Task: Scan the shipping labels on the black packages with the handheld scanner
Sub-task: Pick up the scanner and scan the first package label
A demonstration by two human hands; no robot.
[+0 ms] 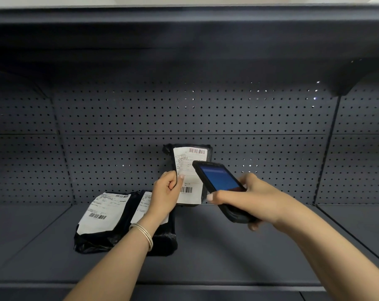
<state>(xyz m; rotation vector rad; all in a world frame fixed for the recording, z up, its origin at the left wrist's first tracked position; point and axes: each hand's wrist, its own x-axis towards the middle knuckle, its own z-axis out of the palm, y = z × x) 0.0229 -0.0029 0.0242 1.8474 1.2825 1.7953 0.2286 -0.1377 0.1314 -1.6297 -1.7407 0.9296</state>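
My left hand [165, 190] grips the left edge of a black package [208, 153] and holds it upright against the back of the shelf, its white shipping label [189, 170] facing me. My right hand [252, 193] holds the black handheld scanner [219, 185], its blue screen lit, with its top end in front of that label. Two more black packages lie flat on the shelf at the left: one [101, 216] with its label fully visible, the other [162, 235] partly hidden under my left forearm.
The dark grey metal shelf [227, 246] has a perforated back panel [184, 118] and another shelf board [184, 31] overhead. Upright posts [327, 153] divide the bays. The shelf's front lip [184, 287] runs along the bottom of the view.
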